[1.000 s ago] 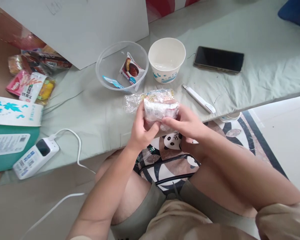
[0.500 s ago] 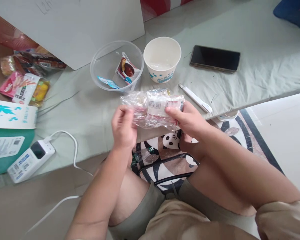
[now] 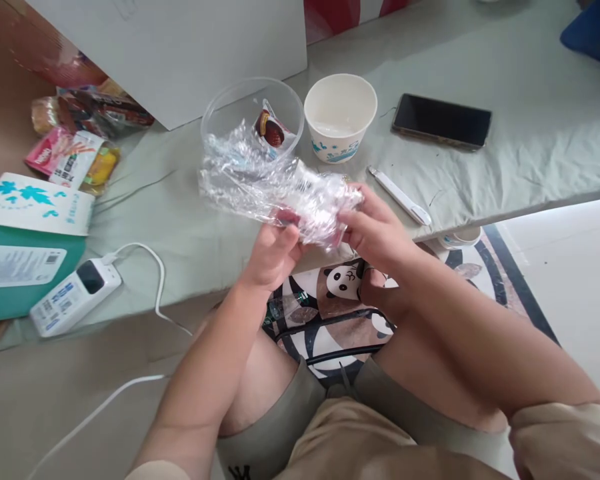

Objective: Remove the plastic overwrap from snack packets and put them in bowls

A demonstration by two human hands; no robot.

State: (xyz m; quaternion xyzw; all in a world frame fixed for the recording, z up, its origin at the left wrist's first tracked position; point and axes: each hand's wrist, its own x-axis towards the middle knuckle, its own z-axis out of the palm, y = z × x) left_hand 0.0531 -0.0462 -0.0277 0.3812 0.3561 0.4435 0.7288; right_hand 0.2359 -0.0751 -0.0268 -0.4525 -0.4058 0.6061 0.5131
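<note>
A crinkled clear plastic wrapper (image 3: 260,180) with a barcode stretches between my two hands. My left hand (image 3: 275,257) is closed on its lower edge, where something reddish shows inside. On the other end, my right hand (image 3: 377,227) pinches the plastic between thumb and fingers. The wrapper's loose left part spreads up in front of the clear plastic bowl (image 3: 210,110). In that bowl lies a small snack packet (image 3: 273,132) with a brown picture. Just behind my right hand stands a white paper cup (image 3: 341,143) with blue print. What the wrapper contains is hard to make out.
A white box cutter (image 3: 400,195) and a black phone (image 3: 443,121) lie to the right. On the left are several snack packets (image 3: 75,157), a green box (image 3: 10,273) and a white power bank (image 3: 75,297) with a cable. A white board (image 3: 190,60) stands behind.
The wrapper has opened out toward the upper left, over the clear bowl's front. My left hand has moved right and turned palm up, closer to my right hand. The view has shifted slightly.
</note>
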